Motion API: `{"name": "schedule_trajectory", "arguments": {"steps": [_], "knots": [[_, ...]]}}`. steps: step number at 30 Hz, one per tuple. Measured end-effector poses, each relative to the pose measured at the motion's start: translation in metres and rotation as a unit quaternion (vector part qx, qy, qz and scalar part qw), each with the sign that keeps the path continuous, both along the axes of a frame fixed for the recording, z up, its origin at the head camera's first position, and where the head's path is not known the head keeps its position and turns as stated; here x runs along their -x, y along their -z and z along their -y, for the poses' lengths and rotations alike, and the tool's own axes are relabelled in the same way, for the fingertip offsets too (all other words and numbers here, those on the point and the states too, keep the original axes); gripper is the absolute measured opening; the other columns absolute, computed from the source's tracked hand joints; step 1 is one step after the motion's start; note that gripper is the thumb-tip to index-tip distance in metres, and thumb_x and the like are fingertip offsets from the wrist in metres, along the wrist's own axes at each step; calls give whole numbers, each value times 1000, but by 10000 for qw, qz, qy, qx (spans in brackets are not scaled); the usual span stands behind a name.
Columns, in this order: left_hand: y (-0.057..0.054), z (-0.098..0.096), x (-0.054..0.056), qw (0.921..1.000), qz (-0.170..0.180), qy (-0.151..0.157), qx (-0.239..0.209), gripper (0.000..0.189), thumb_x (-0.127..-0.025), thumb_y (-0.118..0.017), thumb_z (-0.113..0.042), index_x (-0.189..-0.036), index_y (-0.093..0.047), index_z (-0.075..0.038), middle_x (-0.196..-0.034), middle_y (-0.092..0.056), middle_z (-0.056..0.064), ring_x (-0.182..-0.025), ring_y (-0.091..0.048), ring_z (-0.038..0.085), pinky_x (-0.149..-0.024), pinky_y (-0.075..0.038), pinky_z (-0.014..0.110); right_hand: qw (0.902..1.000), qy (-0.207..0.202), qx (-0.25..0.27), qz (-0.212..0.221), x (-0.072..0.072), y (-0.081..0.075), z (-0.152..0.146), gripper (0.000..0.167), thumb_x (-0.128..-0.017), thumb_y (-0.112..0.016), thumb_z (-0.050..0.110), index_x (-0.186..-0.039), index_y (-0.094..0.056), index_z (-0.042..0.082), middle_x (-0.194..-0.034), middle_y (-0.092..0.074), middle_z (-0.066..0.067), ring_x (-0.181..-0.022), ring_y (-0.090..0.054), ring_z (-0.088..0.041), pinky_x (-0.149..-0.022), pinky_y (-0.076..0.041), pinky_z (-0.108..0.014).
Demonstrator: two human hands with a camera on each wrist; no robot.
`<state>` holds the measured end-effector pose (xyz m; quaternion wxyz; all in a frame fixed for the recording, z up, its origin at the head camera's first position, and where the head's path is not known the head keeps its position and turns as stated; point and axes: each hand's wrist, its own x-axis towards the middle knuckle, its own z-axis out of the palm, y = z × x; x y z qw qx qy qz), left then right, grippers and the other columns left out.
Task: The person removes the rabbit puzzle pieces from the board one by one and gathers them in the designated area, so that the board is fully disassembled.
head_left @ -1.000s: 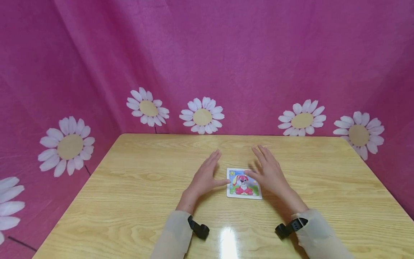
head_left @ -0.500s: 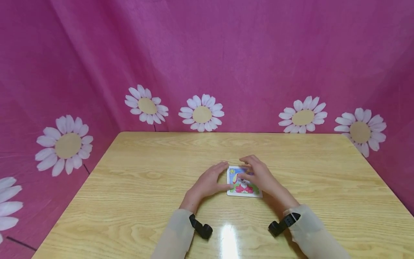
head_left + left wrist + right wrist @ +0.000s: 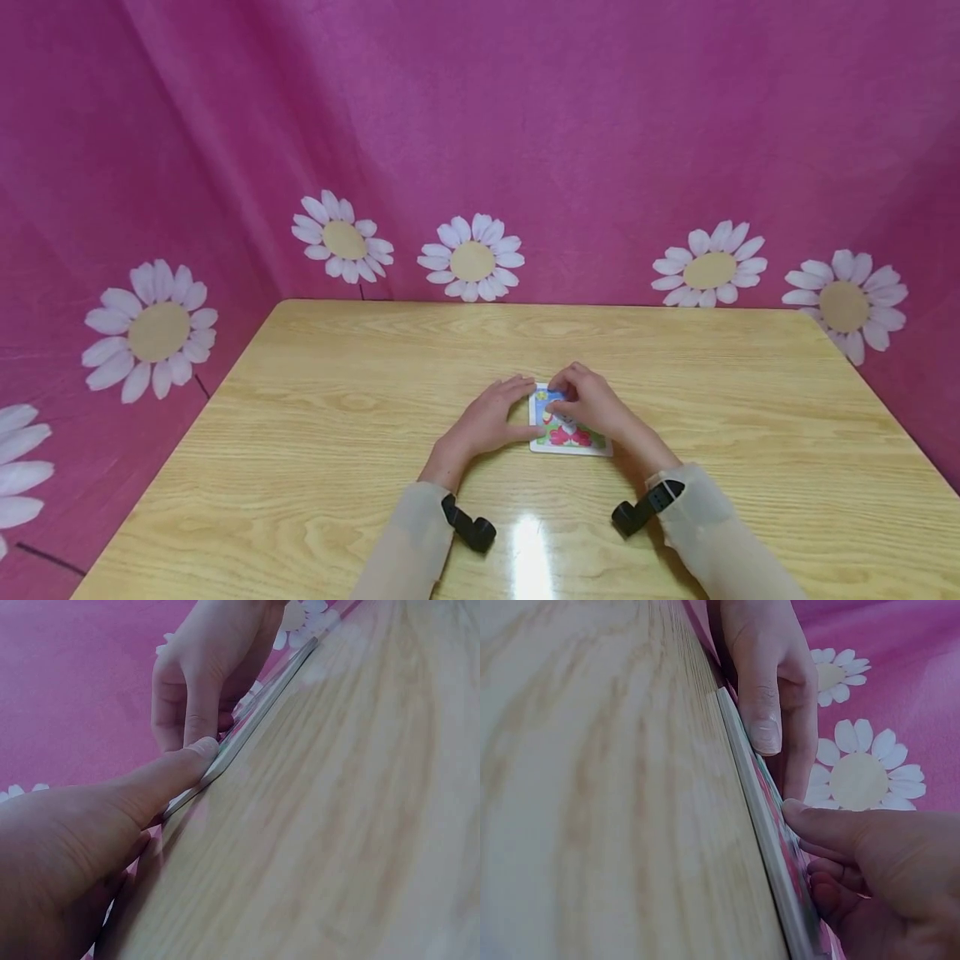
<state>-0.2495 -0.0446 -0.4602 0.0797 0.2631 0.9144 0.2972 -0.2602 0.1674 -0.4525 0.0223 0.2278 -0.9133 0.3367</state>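
A small square picture board (image 3: 572, 442) with a white border and a cartoon animal in pink lies flat on the table. My left hand (image 3: 487, 421) holds it at its left side, thumb over the near left part and fingers at the far left corner. In the left wrist view, the left thumb (image 3: 176, 769) rests on the board's top face. Over the picture, my right hand (image 3: 592, 404) bends its thumb and fingers down onto the surface, covering the upper right part. In the right wrist view the right thumb tip (image 3: 795, 810) meets the picture; I cannot tell whether anything is pinched.
The wooden table (image 3: 337, 433) extends around the board on all sides. Behind it hangs a pink curtain (image 3: 525, 125) with white daisies. Black cameras sit on both wrists, and a bright light reflection (image 3: 531, 550) shows near the front.
Both hands have come down from above the board. The left hand has settled at its left edge. The right hand has moved left and inward, its fingers bending onto the picture.
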Motion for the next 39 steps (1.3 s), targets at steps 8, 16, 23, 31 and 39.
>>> {"name": "schedule_trajectory", "arguments": {"steps": [8,16,23,31,39], "knots": [[0,-1,2,10000,-8,50,-8,74,-87,-70,-47,-148,-44,-15,-158,-38,1,-151,-26,16,-127,-15,38,9997,-70,-111,228,4,-3,1,24,-84,-76,12,-103,-66,0,-90,-57,-9,-77,-47,-13,-65,-40,-18],[0,0,2,10000,26,-30,-72,74,-86,-72,-46,-147,-45,-15,-157,-39,3,-151,-27,19,-127,-16,39,9976,-162,-40,672,7,-6,5,21,-88,-72,10,-103,-61,0,-89,-52,-8,-79,-46,-15,-66,-38,-19],[0,-2,2,10000,71,-47,-4,75,-85,-72,-47,-148,-44,-16,-158,-38,2,-151,-27,18,-127,-16,39,9958,-216,39,887,7,-7,4,22,-90,-69,9,-104,-57,-1,-92,-49,-10,-81,-45,-16,-68,-37,-20],[-1,-3,2,10000,54,-56,-53,76,-84,-73,-46,-147,-45,-15,-156,-40,2,-150,-29,17,-127,-15,38,9966,-134,103,805,5,-5,2,23,-89,-70,9,-106,-57,0,-97,-53,-10,-87,-47,-17,-72,-40,-20],[0,-3,1,9999,65,-74,-104,75,-85,-73,-45,-147,-45,-14,-157,-40,2,-150,-29,18,-127,-15,38,9990,-157,40,406,3,-3,2,26,-87,-73,9,-109,-61,0,-97,-57,-9,-85,-50,-16,-73,-44,-21]]}}
